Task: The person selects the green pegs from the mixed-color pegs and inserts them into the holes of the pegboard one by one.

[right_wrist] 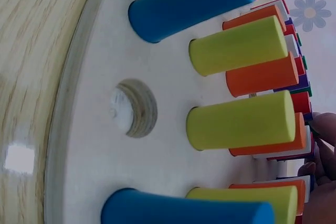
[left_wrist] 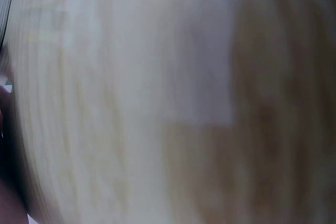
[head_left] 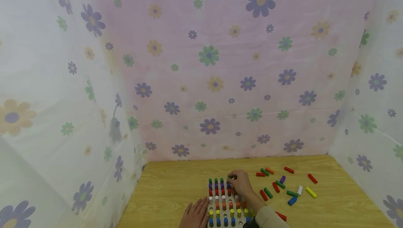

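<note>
Head: pegboard (head_left: 225,216) mostly filled, some holes bare; loose pegs (head_left: 276,187) right of it. Right hand (head_left: 241,184) pinches green peg (head_left: 229,177), far row; left hand (head_left: 195,214) at left edge, fingers straight. Left wrist: blur. Right wrist: bare hole (right_wrist: 135,107) between blue pegs (right_wrist: 191,6).

The right hand (head_left: 241,183) covers most of the green peg (head_left: 229,177) it pinches, plus part of the board (right_wrist: 168,161) below the grip. Nearer the wearer than the grip, a dark object (head_left: 251,223) and the sleeve (head_left: 270,218) run off the bottom edge — too little of the object shows to name it. Left of the grip, that edge also crops the left hand (head_left: 196,214). The left wrist view is mostly blur; in the right wrist view, pegs partly hide the gripping fingers — cropped at right.
</note>
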### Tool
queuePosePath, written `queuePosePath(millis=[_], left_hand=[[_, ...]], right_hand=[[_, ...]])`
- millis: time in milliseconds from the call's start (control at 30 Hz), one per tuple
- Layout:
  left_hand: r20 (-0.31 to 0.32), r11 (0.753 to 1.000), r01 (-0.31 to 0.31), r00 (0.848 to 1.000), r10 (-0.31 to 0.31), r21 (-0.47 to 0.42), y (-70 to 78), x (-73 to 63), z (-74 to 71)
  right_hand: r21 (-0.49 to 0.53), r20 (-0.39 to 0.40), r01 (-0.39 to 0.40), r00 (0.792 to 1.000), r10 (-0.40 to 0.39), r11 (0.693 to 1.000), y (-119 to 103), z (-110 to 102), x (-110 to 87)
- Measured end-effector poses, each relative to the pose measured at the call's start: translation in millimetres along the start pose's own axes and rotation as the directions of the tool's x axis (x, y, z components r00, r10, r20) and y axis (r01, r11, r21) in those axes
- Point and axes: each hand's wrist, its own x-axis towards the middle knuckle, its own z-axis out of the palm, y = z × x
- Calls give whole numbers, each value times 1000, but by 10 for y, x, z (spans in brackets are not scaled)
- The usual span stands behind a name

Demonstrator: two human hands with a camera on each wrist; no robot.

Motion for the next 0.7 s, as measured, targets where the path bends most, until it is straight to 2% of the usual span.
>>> queuePosePath(millis=[233,467,700], left_hand=[[-5,1000,2,1000,-2,-11,2,-1,-3],[13,999,16,1000,-16,-41,2,4,-10],[-7,999,10,1000,-10,-42,-10,5,36]], right_hand=[[-8,28,35,999,-35,999,11,-16,6],[-25,105,68,992,-65,997,8,-12,8],[-17,100,63,993,-61,998,5,-13,-10]])
